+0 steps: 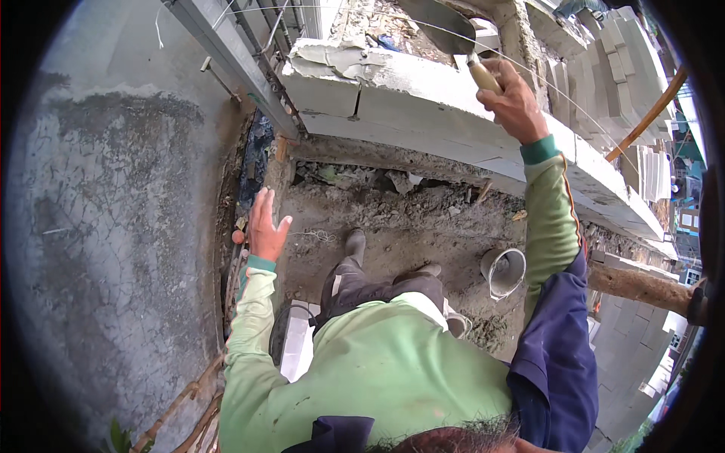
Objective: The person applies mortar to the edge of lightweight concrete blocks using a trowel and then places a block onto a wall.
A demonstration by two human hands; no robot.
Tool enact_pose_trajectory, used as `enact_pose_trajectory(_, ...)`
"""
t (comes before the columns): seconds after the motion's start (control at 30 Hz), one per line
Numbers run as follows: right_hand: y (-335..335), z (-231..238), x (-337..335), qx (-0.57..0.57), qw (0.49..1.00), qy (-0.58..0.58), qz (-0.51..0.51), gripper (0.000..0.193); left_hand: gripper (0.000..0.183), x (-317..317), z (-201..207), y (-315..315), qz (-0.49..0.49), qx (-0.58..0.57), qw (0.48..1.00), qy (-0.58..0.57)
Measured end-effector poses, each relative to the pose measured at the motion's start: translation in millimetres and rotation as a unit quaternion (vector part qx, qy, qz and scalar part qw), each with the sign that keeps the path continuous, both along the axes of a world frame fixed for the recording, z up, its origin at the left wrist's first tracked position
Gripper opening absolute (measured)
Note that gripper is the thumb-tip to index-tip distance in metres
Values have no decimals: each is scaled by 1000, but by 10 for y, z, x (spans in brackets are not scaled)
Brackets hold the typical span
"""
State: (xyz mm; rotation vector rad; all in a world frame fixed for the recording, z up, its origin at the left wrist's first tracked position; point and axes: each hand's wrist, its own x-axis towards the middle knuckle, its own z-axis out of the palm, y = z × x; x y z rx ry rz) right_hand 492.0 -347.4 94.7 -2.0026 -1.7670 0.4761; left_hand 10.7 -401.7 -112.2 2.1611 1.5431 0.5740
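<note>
My right hand is closed round the pale handle of a trowel, whose dark blade points up and left above the block wall. Below the blade runs a low wall of white blocks, with pale mortar spread on its left end and a dark gap between two blocks. My left hand hangs with its fingers apart, holding nothing, close to the edge of the rough grey wall at the left. A thin white string stretches over the block wall beside the trowel.
A bucket stands on the dirt floor by my feet. Grey metal uprights rise at the wall's left end. Stacked blocks and a slanting wooden pole are at the right. A log juts in below them.
</note>
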Motion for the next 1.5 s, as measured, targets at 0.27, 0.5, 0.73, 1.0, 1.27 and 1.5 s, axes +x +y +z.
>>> enact_pose_trajectory(0.27,1138,86,248,-192,979,-69,-11,45,76,1207,1254,1434,-158,244,957,-18)
enact_pose_trajectory(0.5,939,112,37,-248,958,144,31,35,71,1281,953,1160,-157,177,967,-98)
enact_pose_trajectory(0.73,858,227,-181,-274,953,68,109,42,68,477,-49,200,-114,-62,990,-46)
enact_pose_trajectory(1.0,570,423,-298,-326,933,34,147,39,70,-1201,-1231,-1252,94,-330,934,103)
enact_pose_trajectory(1.27,-368,96,-313,-224,955,38,190,36,73,-2047,-2184,-3376,333,-512,791,-28)
enact_pose_trajectory(1.5,-206,-327,-641,-14,841,-423,339,38,45,-1670,-2509,-3678,394,-482,768,-151)
